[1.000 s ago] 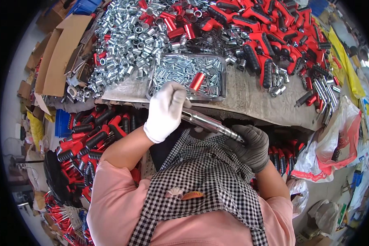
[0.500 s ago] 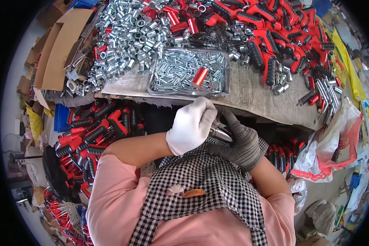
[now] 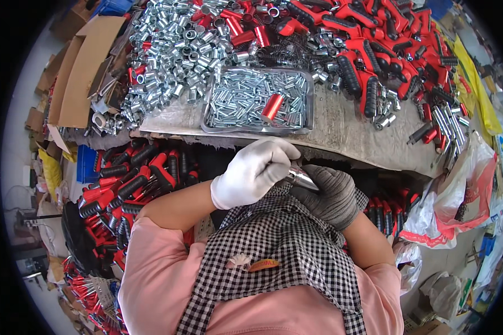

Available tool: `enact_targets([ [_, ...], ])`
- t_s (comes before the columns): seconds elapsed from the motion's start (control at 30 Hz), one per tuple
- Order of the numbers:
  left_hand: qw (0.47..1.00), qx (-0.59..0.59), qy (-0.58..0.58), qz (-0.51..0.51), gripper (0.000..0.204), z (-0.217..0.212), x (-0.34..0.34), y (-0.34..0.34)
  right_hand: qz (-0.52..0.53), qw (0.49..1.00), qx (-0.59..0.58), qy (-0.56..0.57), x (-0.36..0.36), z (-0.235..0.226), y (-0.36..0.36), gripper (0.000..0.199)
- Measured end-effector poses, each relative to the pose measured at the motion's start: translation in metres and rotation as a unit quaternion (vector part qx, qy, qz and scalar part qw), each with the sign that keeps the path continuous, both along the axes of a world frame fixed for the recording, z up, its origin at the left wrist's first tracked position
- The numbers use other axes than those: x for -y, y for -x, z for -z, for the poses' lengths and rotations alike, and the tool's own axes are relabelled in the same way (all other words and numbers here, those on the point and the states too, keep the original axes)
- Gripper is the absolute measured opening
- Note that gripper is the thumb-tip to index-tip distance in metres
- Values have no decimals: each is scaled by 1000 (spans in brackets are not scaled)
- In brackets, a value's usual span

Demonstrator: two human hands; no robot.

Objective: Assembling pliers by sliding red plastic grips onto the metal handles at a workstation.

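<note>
hands drawn in close over the metal piece

i see the shiny metal piece [image 3: 300, 177] now pinched between both hands just above the checked apron [image 3: 285, 245]; a second ago it showed as a long rod, and now only a short cone-shaped end peeks out. the left hand [image 3: 251, 173], in a white glove, has closed over it, pressed against the right hand [image 3: 325, 195] in grey knit, which grips from below. i judge the fitting is under way. the rest of the piece is hidden. beyond the hands sits the tray of small silver tubes [image 3: 257, 103]
</note>
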State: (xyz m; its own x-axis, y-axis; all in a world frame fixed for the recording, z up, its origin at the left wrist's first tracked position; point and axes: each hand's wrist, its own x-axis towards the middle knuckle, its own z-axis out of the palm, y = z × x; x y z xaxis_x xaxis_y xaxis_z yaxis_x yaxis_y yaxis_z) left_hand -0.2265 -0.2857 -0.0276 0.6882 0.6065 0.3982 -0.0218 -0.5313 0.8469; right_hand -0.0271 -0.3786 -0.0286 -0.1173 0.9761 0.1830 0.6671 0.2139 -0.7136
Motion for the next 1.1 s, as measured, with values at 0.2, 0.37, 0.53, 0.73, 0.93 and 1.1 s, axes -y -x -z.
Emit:
enact_targets([
  [0.2, 964, -90, -241, -72, 17, 4, 14, -7, 9, 994, 86, -63, 0, 8, 0, 43],
  [0.37, 944, -299, -45, 135, 32, -33, -8, -1, -24, 979, 115, -168, 10, 19, 1, 48],
  [0.53, 931, -312, 107, 158, 38, -35, -13, -5, -38, 975, 98, -196, 13, 21, 3, 48],
  [0.73, 935, -324, 68, 126, 36, -27, -9, -3, -57, 973, 92, -204, 11, 23, 0, 52],
  [0.93, 962, -260, 36, 72, 42, -33, -20, -1, -66, 993, 6, -95, 14, 26, -23, 73],
  [1.1, 961, -241, 65, 123, 52, -40, -48, -6, -72, 994, -66, 54, 19, 30, -30, 53],
])
